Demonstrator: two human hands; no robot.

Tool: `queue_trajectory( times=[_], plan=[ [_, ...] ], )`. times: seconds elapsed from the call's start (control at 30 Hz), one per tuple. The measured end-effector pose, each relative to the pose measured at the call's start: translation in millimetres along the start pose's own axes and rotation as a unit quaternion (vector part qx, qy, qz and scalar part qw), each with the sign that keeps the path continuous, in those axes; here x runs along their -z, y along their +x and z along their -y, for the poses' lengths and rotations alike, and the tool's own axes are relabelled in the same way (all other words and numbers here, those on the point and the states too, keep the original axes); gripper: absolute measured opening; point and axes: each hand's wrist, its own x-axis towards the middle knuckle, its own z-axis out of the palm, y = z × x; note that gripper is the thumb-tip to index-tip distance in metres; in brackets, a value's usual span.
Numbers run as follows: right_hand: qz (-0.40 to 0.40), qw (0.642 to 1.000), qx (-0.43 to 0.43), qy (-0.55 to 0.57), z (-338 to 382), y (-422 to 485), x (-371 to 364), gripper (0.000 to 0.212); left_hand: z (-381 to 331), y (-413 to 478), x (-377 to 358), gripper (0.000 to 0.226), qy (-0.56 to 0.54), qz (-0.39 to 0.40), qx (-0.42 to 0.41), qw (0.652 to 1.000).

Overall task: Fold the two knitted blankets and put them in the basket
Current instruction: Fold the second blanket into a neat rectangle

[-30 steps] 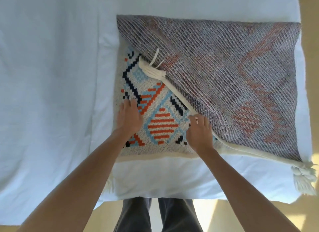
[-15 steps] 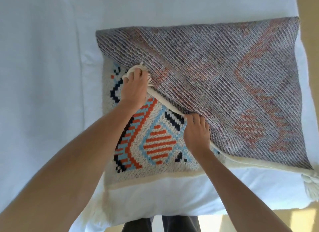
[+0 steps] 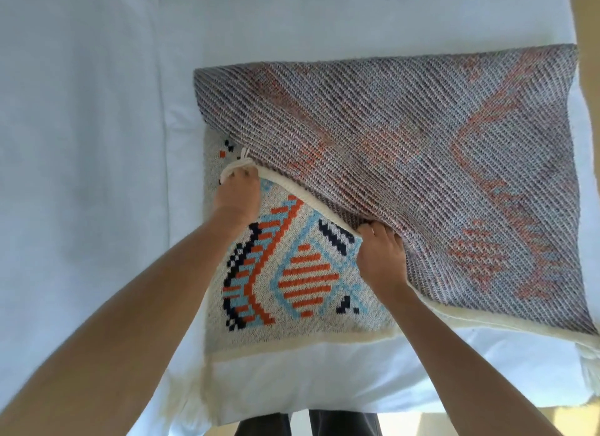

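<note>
a bed under a white sheet [image 3: 97,143] bears one half-folded knitted blanket [image 3: 422,159].

You get bright, soft daylight that nearly washes out the white sheet [image 3: 81,143], with a warm sunlit patch on the floor [image 3: 581,424] at the bottom edge. The blanket [image 3: 422,143] weave reads sharp mid-frame, while your left forearm [image 3: 97,354] smears and bulges toward the corner.

A pale white sheet [image 3: 97,143] covers the surface, with tan floor [image 3: 590,10] past its edges
</note>
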Motion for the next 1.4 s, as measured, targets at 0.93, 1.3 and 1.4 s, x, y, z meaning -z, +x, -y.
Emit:
queue_trajectory(
  times=[0.93,1.3,1.4],
  plan=[
    [0.04,0.992,0.116,-0.027,27,-67,-13,0.028,37,-118,-39,0.029,0.045,0.034,-0.043,0.997],
    [0.07,0.984,0.128,-0.101,27,-101,-37,0.034,42,-215,-95,0.046,0.065,0.097,0.011,0.993],
    [0.061,0.983,0.125,-0.116,22,-104,-39,0.033,42,-219,-100,0.054,0.011,0.111,0.032,0.993]
  ],
)
